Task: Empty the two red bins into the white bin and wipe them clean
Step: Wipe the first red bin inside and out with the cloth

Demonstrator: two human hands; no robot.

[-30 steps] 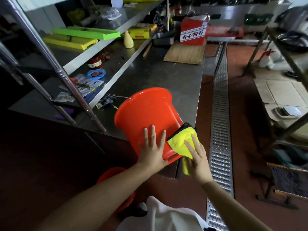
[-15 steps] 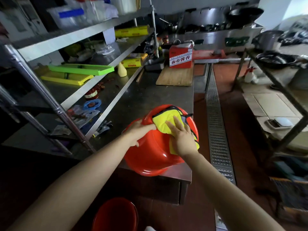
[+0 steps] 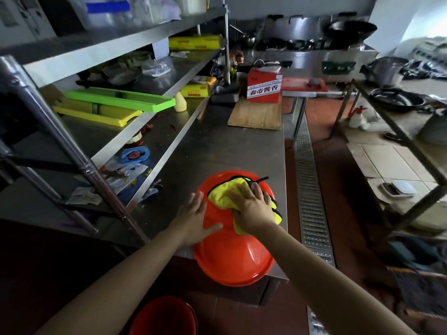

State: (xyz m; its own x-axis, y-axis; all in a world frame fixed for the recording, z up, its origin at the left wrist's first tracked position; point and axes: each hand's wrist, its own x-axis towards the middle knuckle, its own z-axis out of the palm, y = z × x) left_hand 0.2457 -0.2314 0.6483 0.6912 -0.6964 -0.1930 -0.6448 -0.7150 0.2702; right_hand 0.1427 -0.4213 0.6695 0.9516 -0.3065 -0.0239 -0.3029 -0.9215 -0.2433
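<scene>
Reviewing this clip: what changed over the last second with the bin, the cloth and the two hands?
The red bin, held tilted off the counter edge a second ago, now lies upside down on the steel counter. The right hand slid the yellow cloth from the bin's side up onto its base and presses it there. The left hand shifted to the bin's left flank, fingers flat. The second red bin stays on the floor.

A red bin (image 3: 232, 257) lies upside down on the table edge with a yellow cloth (image 3: 223, 195) on it; another red bin (image 3: 164, 316) sits below
</scene>
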